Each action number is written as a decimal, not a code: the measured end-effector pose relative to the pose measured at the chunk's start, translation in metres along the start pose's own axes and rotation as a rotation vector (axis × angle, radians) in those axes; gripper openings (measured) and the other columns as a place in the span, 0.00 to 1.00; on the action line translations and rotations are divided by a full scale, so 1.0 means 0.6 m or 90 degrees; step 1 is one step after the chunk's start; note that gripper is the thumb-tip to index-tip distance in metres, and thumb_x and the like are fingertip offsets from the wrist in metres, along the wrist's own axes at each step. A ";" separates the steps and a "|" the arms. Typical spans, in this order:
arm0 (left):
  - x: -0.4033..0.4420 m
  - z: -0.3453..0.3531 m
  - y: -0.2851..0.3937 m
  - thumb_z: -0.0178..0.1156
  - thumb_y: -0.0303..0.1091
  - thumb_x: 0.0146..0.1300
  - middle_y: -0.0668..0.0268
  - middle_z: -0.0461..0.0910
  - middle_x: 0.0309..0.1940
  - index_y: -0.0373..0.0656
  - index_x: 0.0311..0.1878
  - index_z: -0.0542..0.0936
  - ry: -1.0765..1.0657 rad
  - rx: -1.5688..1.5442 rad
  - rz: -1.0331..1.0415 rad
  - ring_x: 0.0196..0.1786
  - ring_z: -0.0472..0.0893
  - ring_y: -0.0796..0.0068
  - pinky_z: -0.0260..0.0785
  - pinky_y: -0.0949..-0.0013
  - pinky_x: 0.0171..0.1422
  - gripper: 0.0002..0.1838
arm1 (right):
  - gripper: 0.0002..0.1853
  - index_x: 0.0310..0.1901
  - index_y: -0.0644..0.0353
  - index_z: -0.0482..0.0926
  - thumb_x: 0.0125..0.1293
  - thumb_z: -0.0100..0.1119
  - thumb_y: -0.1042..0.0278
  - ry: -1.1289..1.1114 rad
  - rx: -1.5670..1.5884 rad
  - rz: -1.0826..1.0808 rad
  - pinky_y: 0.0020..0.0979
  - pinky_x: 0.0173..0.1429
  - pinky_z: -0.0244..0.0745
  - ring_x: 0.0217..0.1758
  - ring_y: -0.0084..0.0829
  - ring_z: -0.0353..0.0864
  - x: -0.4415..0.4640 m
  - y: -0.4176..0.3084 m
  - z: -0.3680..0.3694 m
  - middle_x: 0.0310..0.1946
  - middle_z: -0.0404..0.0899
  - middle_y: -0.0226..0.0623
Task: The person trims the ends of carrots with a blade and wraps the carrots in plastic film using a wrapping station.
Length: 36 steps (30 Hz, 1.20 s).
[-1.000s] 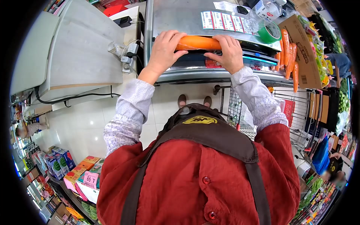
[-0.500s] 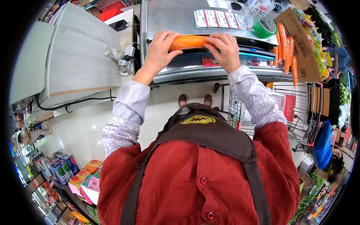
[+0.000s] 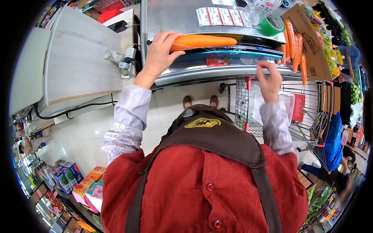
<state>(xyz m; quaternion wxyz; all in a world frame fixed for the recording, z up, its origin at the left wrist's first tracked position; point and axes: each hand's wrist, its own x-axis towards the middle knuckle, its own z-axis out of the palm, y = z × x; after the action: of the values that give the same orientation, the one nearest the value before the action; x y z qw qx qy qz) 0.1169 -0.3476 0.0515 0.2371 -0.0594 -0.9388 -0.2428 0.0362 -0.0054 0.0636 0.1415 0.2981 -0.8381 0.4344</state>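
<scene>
My left hand is closed around the left end of an orange carrot, with clear film along its lower edge. The carrot lies sideways above the near edge of a metal counter, over a dark tray-like part with a blue strip. Apart from the carrot, my right hand is between the counter edge and a shopping cart. Its fingers are bent, slightly blurred and a little apart, with nothing visible in them.
Several wrapped carrots lie on the counter's right side beside a cardboard box. A roll of green tape and a strip of price labels are farther back. To the left stands a pale cabinet with a power strip.
My right hand has let go of the carrot and moved right and toward me, over the cart's edge. My left hand still holds the carrot, whose right end is now uncovered.
</scene>
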 end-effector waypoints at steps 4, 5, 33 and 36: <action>0.001 0.001 0.001 0.73 0.34 0.46 0.62 0.77 0.49 0.44 0.54 0.77 -0.002 0.007 -0.001 0.53 0.76 0.58 0.71 0.62 0.57 0.29 | 0.11 0.40 0.60 0.81 0.55 0.60 0.81 -0.083 -0.180 0.282 0.34 0.48 0.76 0.40 0.37 0.83 -0.185 0.162 -0.098 0.36 0.83 0.39; 0.000 0.001 0.000 0.73 0.34 0.46 0.62 0.77 0.49 0.44 0.54 0.77 -0.006 0.003 0.000 0.53 0.76 0.58 0.71 0.62 0.57 0.29 | 0.12 0.41 0.59 0.82 0.53 0.62 0.75 -0.236 -0.395 0.223 0.43 0.55 0.73 0.44 0.42 0.83 -0.236 0.202 -0.112 0.39 0.83 0.43; 0.005 -0.007 0.003 0.73 0.33 0.46 0.60 0.77 0.49 0.42 0.54 0.77 -0.025 -0.006 -0.001 0.52 0.76 0.57 0.70 0.62 0.56 0.29 | 0.08 0.32 0.57 0.77 0.53 0.67 0.70 -0.074 -0.077 -0.359 0.35 0.40 0.72 0.36 0.37 0.77 0.101 0.049 0.095 0.30 0.77 0.32; 0.005 -0.005 -0.001 0.73 0.34 0.46 0.62 0.75 0.48 0.45 0.54 0.77 -0.019 0.003 0.019 0.52 0.74 0.58 0.70 0.61 0.56 0.29 | 0.06 0.33 0.59 0.77 0.60 0.64 0.68 -0.094 -0.065 -0.156 0.36 0.39 0.73 0.34 0.40 0.78 0.127 0.048 0.102 0.31 0.79 0.36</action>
<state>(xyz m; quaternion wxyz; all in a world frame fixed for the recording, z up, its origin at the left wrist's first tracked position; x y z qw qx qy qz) 0.1153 -0.3496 0.0550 0.2267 -0.0762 -0.9417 -0.2364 -0.0396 -0.0711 0.0472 0.1465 0.4217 -0.8245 0.3476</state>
